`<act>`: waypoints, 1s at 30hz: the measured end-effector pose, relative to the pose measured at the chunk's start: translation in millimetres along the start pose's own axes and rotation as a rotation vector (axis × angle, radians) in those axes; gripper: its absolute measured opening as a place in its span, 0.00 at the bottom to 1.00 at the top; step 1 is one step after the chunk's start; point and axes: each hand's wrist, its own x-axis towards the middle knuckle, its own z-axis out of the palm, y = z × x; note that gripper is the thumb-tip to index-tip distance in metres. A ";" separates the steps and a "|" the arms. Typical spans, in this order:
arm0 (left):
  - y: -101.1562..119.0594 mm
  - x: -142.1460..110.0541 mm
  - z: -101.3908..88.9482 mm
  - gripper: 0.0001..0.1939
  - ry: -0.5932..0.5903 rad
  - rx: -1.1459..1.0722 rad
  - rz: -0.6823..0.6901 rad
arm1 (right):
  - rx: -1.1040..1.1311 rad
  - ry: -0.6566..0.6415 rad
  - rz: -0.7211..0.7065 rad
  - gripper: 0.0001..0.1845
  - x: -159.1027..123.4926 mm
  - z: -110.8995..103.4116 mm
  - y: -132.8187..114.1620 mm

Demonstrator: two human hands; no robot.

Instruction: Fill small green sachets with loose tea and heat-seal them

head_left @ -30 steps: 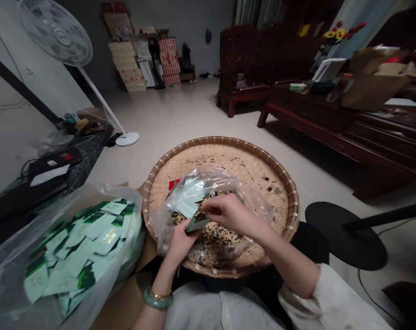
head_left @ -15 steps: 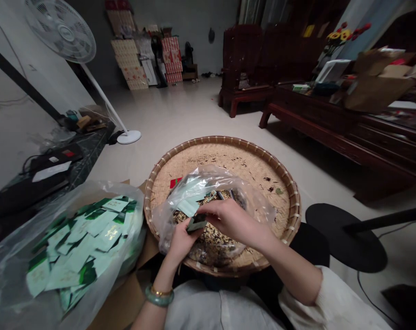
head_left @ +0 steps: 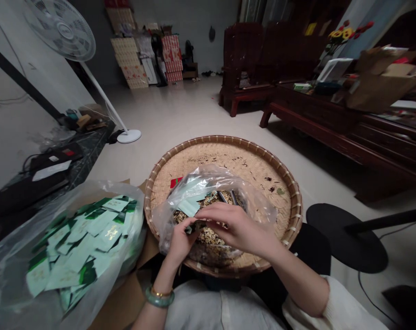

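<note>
My left hand [head_left: 180,240] is closed on a small dark green packet [head_left: 196,225], held over the open clear plastic bag [head_left: 211,172]. Bent over the packet's upper edge is my right hand [head_left: 233,224], thumb and fingertips closed at it; it partly hides the packet. Below both hands, a loose dried mix of pale and dark bits [head_left: 211,236] fills the bag. Pale green packets [head_left: 190,205] lie on the mix at the left, and a shiny metal tool [head_left: 228,197] sticks up behind my right hand. The bag rests in a round woven bamboo tray [head_left: 221,151].
To the left, a big plastic bag [head_left: 128,270] holds many green packets [head_left: 91,233]. A small red piece [head_left: 175,182] and scattered dark bits lie on the tray. A white standing fan [head_left: 129,136], a dark round stand base [head_left: 345,236] and a wooden table [head_left: 318,123] surround it.
My right hand has turned flatter over the packet, its fingers now covering more of it. My left hand keeps its place with the packet.
</note>
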 end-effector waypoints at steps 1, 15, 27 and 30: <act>1.7 -0.8 -1.2 0.10 -0.009 -0.007 0.025 | -0.027 -0.010 0.015 0.19 -2.6 -0.3 -0.6; 11.3 -3.5 -0.1 0.25 -0.111 -0.215 -0.244 | 0.139 0.158 0.373 0.05 -2.0 34.8 51.3; 26.1 -2.8 15.3 0.30 -0.192 -0.621 -0.614 | 0.465 0.248 0.661 0.16 -9.4 45.9 95.4; 23.1 -1.0 16.1 0.26 -0.113 -0.665 -0.612 | -0.066 0.363 0.611 0.17 -20.3 39.2 102.8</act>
